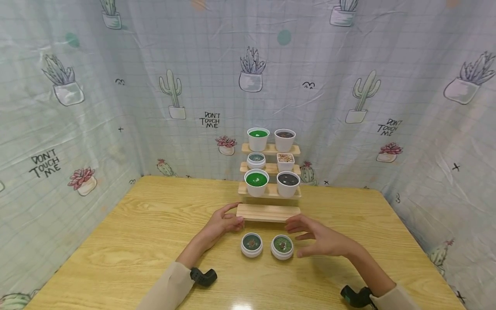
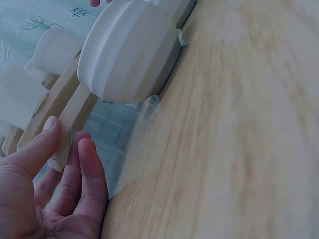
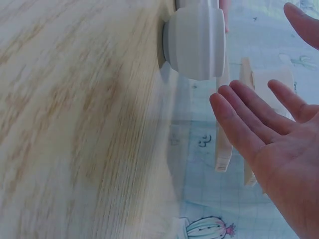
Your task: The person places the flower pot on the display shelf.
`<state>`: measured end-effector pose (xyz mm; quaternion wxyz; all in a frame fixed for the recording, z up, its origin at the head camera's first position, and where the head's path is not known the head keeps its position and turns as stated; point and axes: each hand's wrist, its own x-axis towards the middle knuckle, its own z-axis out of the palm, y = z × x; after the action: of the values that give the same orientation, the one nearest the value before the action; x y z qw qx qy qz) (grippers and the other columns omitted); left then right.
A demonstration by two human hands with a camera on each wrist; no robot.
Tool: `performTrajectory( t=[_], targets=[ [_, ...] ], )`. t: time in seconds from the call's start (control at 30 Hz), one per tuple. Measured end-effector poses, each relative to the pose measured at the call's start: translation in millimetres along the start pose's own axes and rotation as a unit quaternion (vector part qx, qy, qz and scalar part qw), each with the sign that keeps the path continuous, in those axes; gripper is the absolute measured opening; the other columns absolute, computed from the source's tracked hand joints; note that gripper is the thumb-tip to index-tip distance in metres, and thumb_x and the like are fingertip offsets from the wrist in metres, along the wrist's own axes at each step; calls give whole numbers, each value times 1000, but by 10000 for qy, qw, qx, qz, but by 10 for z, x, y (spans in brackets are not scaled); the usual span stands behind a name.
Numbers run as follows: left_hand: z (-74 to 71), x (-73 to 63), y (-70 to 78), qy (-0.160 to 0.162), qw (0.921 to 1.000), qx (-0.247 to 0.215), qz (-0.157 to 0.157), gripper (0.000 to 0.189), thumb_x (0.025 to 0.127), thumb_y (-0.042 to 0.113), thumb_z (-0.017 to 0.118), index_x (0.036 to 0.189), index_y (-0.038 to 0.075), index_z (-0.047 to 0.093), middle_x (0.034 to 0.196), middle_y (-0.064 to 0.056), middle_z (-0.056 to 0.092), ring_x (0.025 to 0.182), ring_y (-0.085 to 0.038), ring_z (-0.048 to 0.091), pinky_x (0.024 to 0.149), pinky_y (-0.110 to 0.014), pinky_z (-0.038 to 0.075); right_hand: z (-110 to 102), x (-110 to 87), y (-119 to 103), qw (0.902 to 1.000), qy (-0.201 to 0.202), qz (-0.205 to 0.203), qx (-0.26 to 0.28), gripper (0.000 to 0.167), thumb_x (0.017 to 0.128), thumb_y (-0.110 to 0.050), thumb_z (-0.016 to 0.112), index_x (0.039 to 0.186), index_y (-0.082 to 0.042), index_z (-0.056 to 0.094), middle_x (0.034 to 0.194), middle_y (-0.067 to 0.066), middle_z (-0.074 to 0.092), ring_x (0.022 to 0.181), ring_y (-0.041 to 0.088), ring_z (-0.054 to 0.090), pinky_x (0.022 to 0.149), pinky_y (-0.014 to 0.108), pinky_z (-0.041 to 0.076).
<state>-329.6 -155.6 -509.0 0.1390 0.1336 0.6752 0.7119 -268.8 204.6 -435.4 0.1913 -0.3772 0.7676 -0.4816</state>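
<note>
A tiered wooden display stand (image 1: 268, 212) stands on the table, its lowest step bare. My left hand (image 1: 221, 224) holds the left end of that step, with the thumb (image 2: 42, 144) on one side and fingers curled round the other. By the step's right end, my right hand (image 1: 325, 237) has its fingers extended and holds nothing; in the right wrist view its palm (image 3: 286, 154) shows. Between the hands, two low round white pots sit on the table: one with dark green contents (image 1: 252, 245), one with brighter green contents (image 1: 282, 247).
Higher steps carry white pots in two columns: bright green cups (image 1: 257, 183) on the left, dark-filled cups (image 1: 288, 184) on the right, with a small round pot (image 1: 256, 161) and a square pot (image 1: 285, 162) between. A cactus-print curtain (image 1: 209, 51) surrounds the wooden table (image 1: 162, 215).
</note>
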Motion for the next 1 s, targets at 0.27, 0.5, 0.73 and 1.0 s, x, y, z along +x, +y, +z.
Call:
performTrajectory(
  t=[0.27, 0.5, 0.73, 1.0],
  targets=[
    [9, -17, 36, 11, 10000, 30, 1, 73, 98, 15, 72, 160, 11, 33, 112, -23, 74, 94, -16, 72, 85, -31, 61, 37, 22, -3, 10000, -17, 68, -1, 71, 91, -7, 77, 150, -5, 38, 148, 31, 46, 137, 52, 47, 110, 52, 50],
    [3, -18, 19, 16, 10000, 50, -15, 72, 98, 15, 72, 160, 13, 34, 112, -24, 74, 95, -16, 72, 86, -31, 61, 73, 51, 63, 9997, -148, 153, 81, 73, 92, -9, 77, 152, -3, 35, 148, 32, 45, 137, 50, 48, 109, 63, 46],
    [3, -14, 15, 19, 10000, 20, -27, 73, 98, 15, 72, 160, 12, 33, 108, -18, 75, 94, -16, 73, 85, -30, 61, 104, 62, 72, 9992, -123, 348, -121, 73, 92, -16, 79, 151, -5, 37, 149, 25, 49, 137, 44, 51, 109, 58, 49],
    [-3, -2, 9, -26, 10000, 61, -37, 75, 98, 16, 72, 161, 10, 31, 107, -14, 76, 94, -14, 72, 85, -29, 61, 163, 94, 79, 9985, -6, 478, -251, 78, 92, -19, 80, 152, 1, 35, 149, 25, 49, 136, 44, 52, 109, 56, 50]
  ],
)
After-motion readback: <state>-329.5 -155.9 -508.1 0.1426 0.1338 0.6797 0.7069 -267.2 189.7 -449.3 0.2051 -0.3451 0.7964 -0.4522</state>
